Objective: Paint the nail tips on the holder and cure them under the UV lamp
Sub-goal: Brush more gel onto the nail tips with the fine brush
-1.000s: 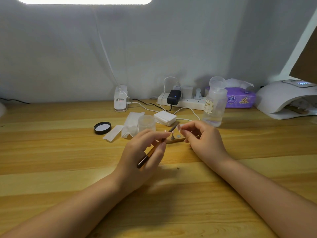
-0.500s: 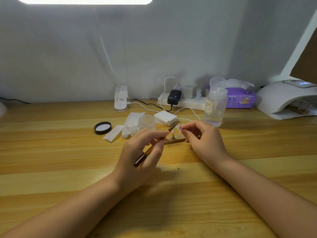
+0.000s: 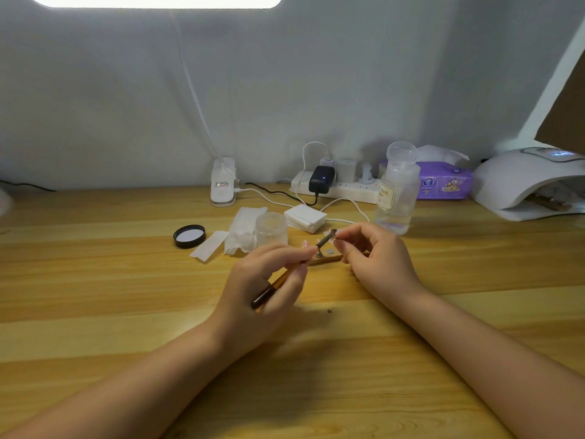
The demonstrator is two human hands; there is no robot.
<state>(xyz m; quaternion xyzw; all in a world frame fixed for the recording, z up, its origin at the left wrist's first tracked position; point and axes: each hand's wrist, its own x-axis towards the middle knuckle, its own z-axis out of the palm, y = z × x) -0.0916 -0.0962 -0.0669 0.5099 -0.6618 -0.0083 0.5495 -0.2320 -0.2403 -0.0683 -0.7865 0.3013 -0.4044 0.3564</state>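
Observation:
My left hand (image 3: 262,280) grips a thin nail brush (image 3: 286,274) like a pen, its dark tip (image 3: 327,238) pointing up and right. My right hand (image 3: 376,261) pinches a small nail tip on its stand (image 3: 338,238) between thumb and fingers, right at the brush tip. Under both hands lies the wooden holder (image 3: 326,258) with one metal peg and a round spot showing; pink nail tips (image 3: 304,243) sit on its far side. The white UV lamp (image 3: 522,182) stands at the far right, with another wooden holder inside it.
Behind the hands are a clear open jar (image 3: 271,228), its black lid (image 3: 189,236), crumpled wipes (image 3: 242,229), a stack of white pads (image 3: 305,218), a clear liquid bottle (image 3: 397,191), a power strip (image 3: 335,185) with cables and a purple tissue pack (image 3: 443,183).
Both hands stay close together over the holder; the brush tip has shifted slightly up towards the nail tip in my right hand.

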